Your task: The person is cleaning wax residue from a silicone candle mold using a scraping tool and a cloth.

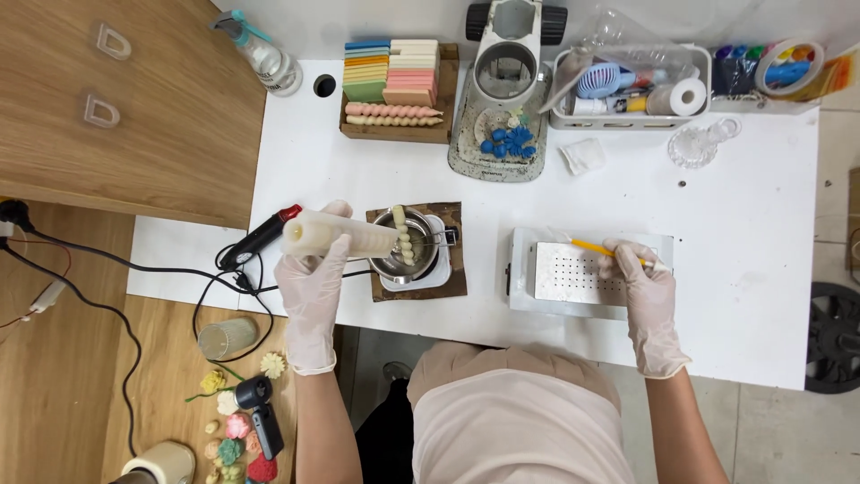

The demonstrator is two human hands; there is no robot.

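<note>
The left hand [313, 269], in a thin pale glove, was closed around a cream-coloured mould [339, 236] shaped like a cylinder; the mould lay nearly horizontal, with its narrower end pointing toward a small metal pot [400, 246]; the pot stood on a white heater [430, 269], and the heater stood on a brown mat [452, 278] on the white bench [735, 269]. A twisted cream candle [404, 235] leaned inside the pot, just beside the end of the mould.

The right hand [647, 291], also gloved, was closed around a thin yellow brush [598, 248]; the fingers pinched its handle, and its free end pointed up and to the left over a perforated metal plate [573, 273]; the plate lay on a flat white device [528, 287]; whether the hand touched the plate I could not tell.

To the left of the mould, a black tool with a red tip [262, 237] lay at the edge of the bench, and its black cable [179, 269] ran off to the left. At the back of the bench stood a wooden tray [443, 90] with stacked coloured sheets [367, 67] and two twisted candles [394, 115]; next to it was a white stand [502, 99] with small blue flowers [511, 142] on its base; further right were a white basket [627, 121] with small things and a glass dish [697, 143]. On the lower wooden surface [170, 385] lay several small coloured flowers [235, 430] and a glass cup [226, 338].
</note>
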